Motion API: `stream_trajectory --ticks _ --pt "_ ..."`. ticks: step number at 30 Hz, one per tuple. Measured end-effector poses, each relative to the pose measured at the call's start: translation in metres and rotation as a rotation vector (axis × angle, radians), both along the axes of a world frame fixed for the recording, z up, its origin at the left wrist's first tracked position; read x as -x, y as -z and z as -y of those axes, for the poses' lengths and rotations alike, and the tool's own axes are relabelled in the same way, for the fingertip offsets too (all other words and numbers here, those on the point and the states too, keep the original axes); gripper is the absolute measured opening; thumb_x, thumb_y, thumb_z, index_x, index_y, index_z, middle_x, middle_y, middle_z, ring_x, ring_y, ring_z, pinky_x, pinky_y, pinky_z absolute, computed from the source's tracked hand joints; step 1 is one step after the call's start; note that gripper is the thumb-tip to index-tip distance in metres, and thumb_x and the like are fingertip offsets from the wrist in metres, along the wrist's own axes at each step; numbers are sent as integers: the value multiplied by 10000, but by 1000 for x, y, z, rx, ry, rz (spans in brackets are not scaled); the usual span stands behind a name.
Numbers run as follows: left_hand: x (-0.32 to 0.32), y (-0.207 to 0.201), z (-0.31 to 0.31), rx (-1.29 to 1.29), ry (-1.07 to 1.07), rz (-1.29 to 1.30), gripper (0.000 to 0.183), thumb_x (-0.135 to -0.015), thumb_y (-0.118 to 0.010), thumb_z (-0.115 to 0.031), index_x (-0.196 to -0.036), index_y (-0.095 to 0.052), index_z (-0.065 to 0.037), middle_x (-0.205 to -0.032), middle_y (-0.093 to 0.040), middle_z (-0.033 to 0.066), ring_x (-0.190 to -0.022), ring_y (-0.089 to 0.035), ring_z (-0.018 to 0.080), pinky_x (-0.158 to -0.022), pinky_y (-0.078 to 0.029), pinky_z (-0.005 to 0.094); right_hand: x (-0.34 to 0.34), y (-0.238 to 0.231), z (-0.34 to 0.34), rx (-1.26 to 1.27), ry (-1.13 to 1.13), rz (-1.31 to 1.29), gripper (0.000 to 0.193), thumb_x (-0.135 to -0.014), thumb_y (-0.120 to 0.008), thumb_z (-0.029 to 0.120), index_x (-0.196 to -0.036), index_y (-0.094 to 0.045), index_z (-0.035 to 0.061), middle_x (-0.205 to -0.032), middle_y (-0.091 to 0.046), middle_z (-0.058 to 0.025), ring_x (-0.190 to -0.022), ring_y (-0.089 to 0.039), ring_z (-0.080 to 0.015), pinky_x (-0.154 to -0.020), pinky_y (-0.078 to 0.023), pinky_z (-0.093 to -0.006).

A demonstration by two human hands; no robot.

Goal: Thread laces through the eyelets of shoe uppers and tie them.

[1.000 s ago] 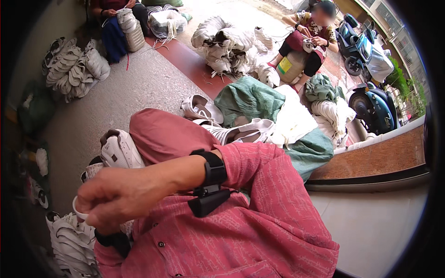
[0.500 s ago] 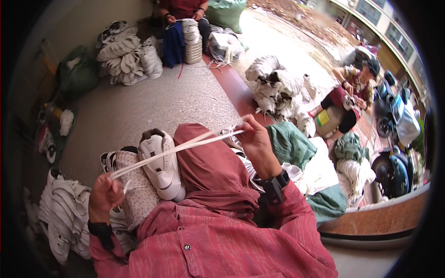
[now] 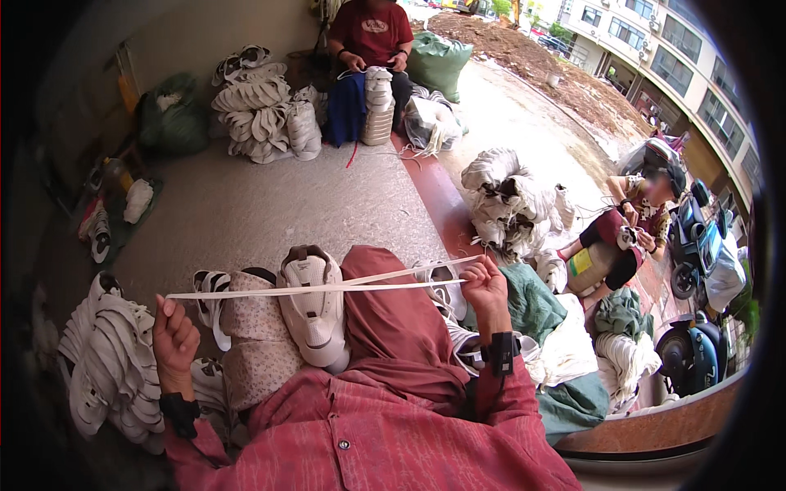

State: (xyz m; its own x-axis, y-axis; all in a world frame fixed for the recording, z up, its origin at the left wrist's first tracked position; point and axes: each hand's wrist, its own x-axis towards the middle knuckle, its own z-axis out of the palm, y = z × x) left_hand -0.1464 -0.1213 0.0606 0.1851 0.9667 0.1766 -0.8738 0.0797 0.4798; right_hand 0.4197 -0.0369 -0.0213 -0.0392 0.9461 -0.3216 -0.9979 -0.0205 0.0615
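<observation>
A white shoelace point(image 3: 385, 286) is stretched nearly level across my lap, its two strands meeting at the left and spreading apart toward the right. My left hand point(image 3: 174, 340) pinches one end between thumb and forefinger. At the other end, the fingers of my right hand point(image 3: 488, 296) are closed on the strands. Below the lace, a white and grey sneaker point(image 3: 315, 319), without lacing that I can see, lies toe toward me. It sits between a flower-patterned cloth point(image 3: 258, 372) and my red-covered leg point(image 3: 393, 327).
Piles of white shoe parts stand at left point(image 3: 110, 360), far left point(image 3: 254, 106) and right point(image 3: 512, 200). Green sacking point(image 3: 532, 299) and a white lace bundle point(image 3: 626, 360) lie at my right. Two co-workers, one ahead point(image 3: 372, 37) and one at right point(image 3: 643, 217), sit handling shoe pieces.
The shoelace has gone from slanting to nearly level, and its strands spread wider at the right. My right hand sits lower and farther right in the picture; the view has tilted up.
</observation>
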Motion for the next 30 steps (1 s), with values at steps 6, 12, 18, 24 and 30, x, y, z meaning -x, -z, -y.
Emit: stream_trajectory --ticks 6,12,18,24,30 --pt "4 28 -12 18 8 128 422 -1049 -294 -341 -964 -530 -2 -582 -293 1 -462 -275 103 -446 -381 289 -3 -10 17 -73 -33 109 244 -964 -518 250 -788 -539 82 -515 -316 60 -448 -296 -96 -498 -300 -264" --pt "6 54 -25 166 -140 265 377 -1021 -406 -351 -856 -548 -43 -617 -369 9 -525 -355 119 -488 -415 277 -15 -14 50 -111 -6 32 272 -976 -501 289 -786 -524 95 -540 -324 58 -495 -332 -98 -537 -313 -270" --pt "59 99 -21 53 -238 128 248 -973 -522 -294 -1090 -641 -110 -1102 -650 81 -978 -639 200 -772 -519 335 -31 -6 76 -171 12 131 308 -974 -504 334 -796 -535 85 -703 -480 10 -562 -402 -112 -558 -336 -273" --pt "89 103 -12 341 -655 186 341 -934 -593 -255 -1257 -567 -148 -1317 -542 52 -1199 -518 184 -946 -484 349 -106 26 98 -147 135 28 265 -982 -503 268 -946 -581 18 -1062 -612 -123 -695 -586 -119 -524 -386 -252" --pt "180 158 -9 -292 -77 40 369 -935 -589 -258 -1284 -553 -144 -1341 -541 92 -1159 -563 146 -891 -524 296 -186 80 102 49 437 189 294 -960 -530 171 -1204 -541 8 -1031 -672 -130 -681 -629 -171 -620 -548 -293"
